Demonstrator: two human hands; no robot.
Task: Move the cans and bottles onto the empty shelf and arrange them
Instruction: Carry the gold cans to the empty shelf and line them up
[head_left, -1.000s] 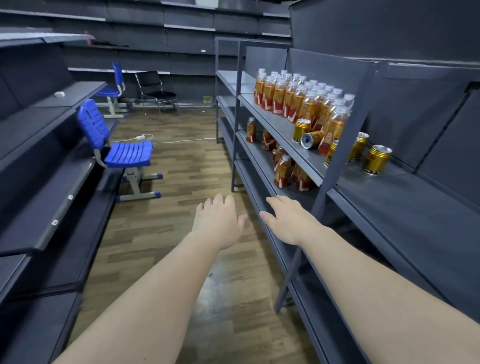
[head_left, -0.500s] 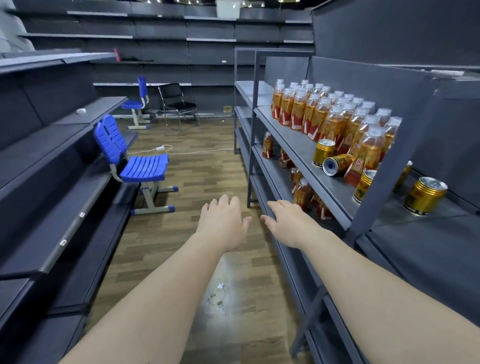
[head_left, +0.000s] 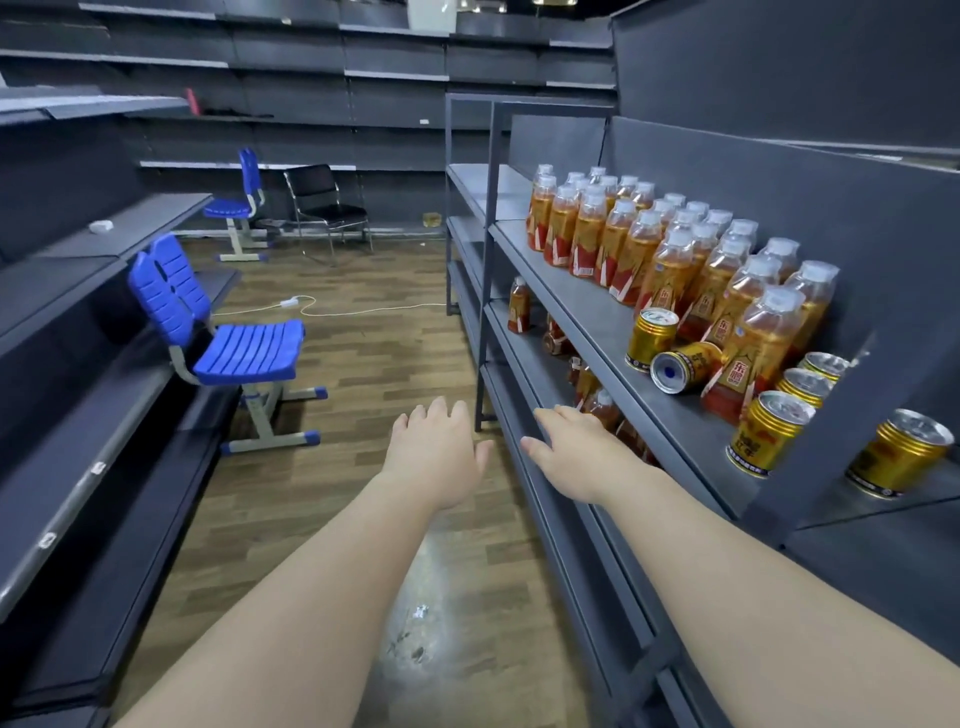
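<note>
the bottles (head_left: 644, 249) stood in packed rows on the right upper shelf (head_left: 582, 306), too crowded to count, with six cans (head_left: 769, 441) at their near end: five upright, one on its side. more bottles below were half hidden by that shelf's edge. the left grip (head_left: 436, 452) hung over the floor (head_left: 363, 338), the right grip (head_left: 576, 447) by the lower shelf (head_left: 519, 345) edge, both flat and empty. the aisle ran open to two blue chairs (head_left: 249, 353).

The front strip of the grey metal upper shelf (head_left: 571, 291) lies bare, left of the amber plastic bottles (head_left: 670, 260). 1 tipped gold can (head_left: 685, 364) and a grey upright post (head_left: 831, 431) block its near end.
</note>
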